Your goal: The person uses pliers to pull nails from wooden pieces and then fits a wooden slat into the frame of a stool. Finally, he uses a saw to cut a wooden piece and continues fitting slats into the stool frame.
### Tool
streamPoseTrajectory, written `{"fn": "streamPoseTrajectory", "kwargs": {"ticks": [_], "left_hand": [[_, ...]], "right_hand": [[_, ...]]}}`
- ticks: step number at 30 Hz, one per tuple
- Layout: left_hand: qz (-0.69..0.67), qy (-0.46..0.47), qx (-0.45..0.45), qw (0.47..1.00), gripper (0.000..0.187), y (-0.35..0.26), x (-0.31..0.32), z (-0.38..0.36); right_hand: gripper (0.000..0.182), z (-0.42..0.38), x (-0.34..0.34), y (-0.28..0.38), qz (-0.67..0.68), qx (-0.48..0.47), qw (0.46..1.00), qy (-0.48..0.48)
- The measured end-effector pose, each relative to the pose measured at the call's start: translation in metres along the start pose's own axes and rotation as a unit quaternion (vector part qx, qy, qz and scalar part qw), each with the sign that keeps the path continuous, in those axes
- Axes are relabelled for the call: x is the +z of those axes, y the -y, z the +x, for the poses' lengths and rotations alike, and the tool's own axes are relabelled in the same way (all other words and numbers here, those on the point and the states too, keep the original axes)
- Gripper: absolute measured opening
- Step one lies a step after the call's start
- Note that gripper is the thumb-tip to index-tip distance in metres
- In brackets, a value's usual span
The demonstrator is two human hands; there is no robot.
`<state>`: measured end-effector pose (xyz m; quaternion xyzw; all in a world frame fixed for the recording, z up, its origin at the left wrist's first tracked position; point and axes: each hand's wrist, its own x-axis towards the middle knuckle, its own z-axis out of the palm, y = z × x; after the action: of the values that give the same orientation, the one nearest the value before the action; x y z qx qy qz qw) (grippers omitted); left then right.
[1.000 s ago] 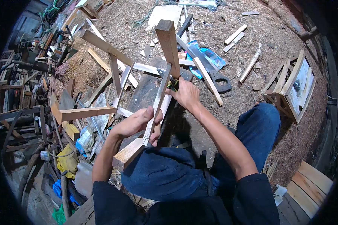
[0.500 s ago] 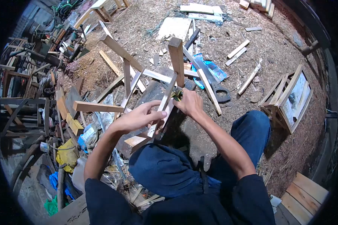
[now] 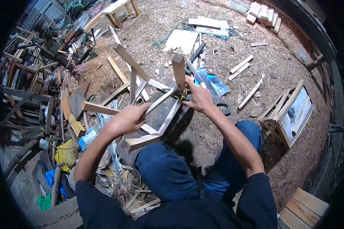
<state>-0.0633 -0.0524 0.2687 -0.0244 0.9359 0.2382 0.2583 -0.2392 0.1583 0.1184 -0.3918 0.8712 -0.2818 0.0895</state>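
Note:
A small wooden stool-like frame (image 3: 141, 142) with several legs lies tilted in front of my knees. My left hand (image 3: 128, 120) is closed around the near end of a narrow wooden slat (image 3: 162, 101). The slat's far end meets the foot of the frame's upright leg (image 3: 178, 72). At that same corner, my right hand (image 3: 199, 100) has its fingers curled in a pinch against a small yellow-and-black item (image 3: 184, 94), largely hidden by the fingers. Just beyond my right hand lies a handsaw (image 3: 219, 101), partly covered, beside a blue plastic packet (image 3: 217, 84).
A second wooden frame (image 3: 290, 114) stands at the right. Loose sticks (image 3: 240, 68) and a pale board (image 3: 181, 41) lie on the shavings-covered ground. Scrap wood and a yellow bag (image 3: 66, 154) crowd the left side. A wooden bench (image 3: 112, 9) is at the back.
The slat has swung from steep to flatter, its near end moving left and up with my left hand. My right hand stays at the corner by the upright leg. The whole view has shifted slightly.

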Motion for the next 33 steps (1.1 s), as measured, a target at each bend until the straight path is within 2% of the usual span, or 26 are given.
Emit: {"fn": "streamPoseTrajectory", "kwargs": {"ticks": [1, 4, 5, 8, 9, 11, 13, 15, 16, 17, 18, 19, 23, 27, 29, 31, 33], "left_hand": [[0.0, 0.001, -0.001, 1.0, 0.05, 0.003, -0.002, 0.001], [0.085, -0.077, 0.017, 0.993, 0.05, 0.013, -0.002, 0.002], [0.084, -0.074, 0.018, 0.994, 0.05, 0.011, -0.002, 0.003], [0.234, -0.14, -0.008, 0.962, 0.056, -0.007, -0.013, 0.0], [0.236, -0.136, -0.009, 0.962, 0.056, -0.015, -0.02, 0.0], [0.318, -0.192, 0.037, 0.928, 0.059, -0.023, -0.031, 0.003], [0.315, -0.201, 0.05, 0.926, 0.059, -0.013, -0.03, 0.002], [0.183, -0.165, 0.029, 0.969, 0.06, -0.003, -0.023, -0.002], [0.107, -0.162, 0.083, 0.977, 0.046, 0.012, -0.016, -0.004], [0.108, -0.159, 0.085, 0.978, 0.046, 0.022, -0.011, -0.009], [-0.04, -0.044, 0.031, 0.998, 0.041, 0.029, -0.007, -0.014], [-0.185, 0.073, -0.024, 0.98, 0.038, 0.033, -0.003, -0.016], [-0.168, 0.018, -0.025, 0.985, 0.035, 0.043, 0.012, -0.024], [-0.198, -0.021, -0.013, 0.98, 0.039, 0.033, 0.012, -0.032], [-0.144, -0.028, 0.004, 0.989, 0.041, 0.022, 0.006, -0.038], [-0.151, -0.024, 0.024, 0.988, 0.042, 0.018, 0.006, -0.038], [-0.178, -0.026, 0.044, 0.983, 0.043, 0.01, 0.01, -0.033]], "right_hand": [[0.077, 0.001, -0.003, 0.002, -0.01, 0.016, 0.999, 0.037], [0.066, -0.003, -0.01, 0.007, -0.061, 0.024, 0.997, 0.049], [0.066, -0.003, -0.002, 0.0, -0.06, 0.027, 0.997, 0.05], [0.045, 0.001, 0.02, -0.016, -0.009, -0.068, 0.996, -0.062], [0.045, 0.002, 0.023, -0.017, -0.005, -0.066, 0.996, -0.061], [0.042, 0.007, 0.03, -0.017, -0.046, -0.051, 0.994, -0.088], [0.042, 0.005, 0.026, -0.014, -0.037, -0.056, 0.993, -0.1], [0.04, 0.003, 0.023, -0.014, 0.007, -0.098, 0.988, -0.12], [0.04, 0.003, 0.022, -0.012, 0.009, -0.095, 0.988, -0.121], [0.04, 0.002, 0.02, -0.011, -0.011, -0.079, 0.992, -0.101], [0.04, 0.002, 0.02, -0.011, -0.032, -0.063, 0.994, -0.081], [0.04, 0.001, 0.02, -0.012, -0.032, -0.061, 0.994, -0.081], [0.042, -0.002, 0.023, -0.01, -0.05, -0.065, 0.993, -0.079], [0.048, -0.015, -0.017, 0.002, -0.132, -0.051, 0.99, -0.022], [0.04, -0.029, -0.05, 0.009, -0.202, -0.127, 0.971, -0.011], [0.037, -0.042, -0.077, 0.007, -0.191, -0.122, 0.974, 0.011], [0.036, -0.062, -0.099, -0.001, -0.15, -0.129, 0.98, -0.021]]}}
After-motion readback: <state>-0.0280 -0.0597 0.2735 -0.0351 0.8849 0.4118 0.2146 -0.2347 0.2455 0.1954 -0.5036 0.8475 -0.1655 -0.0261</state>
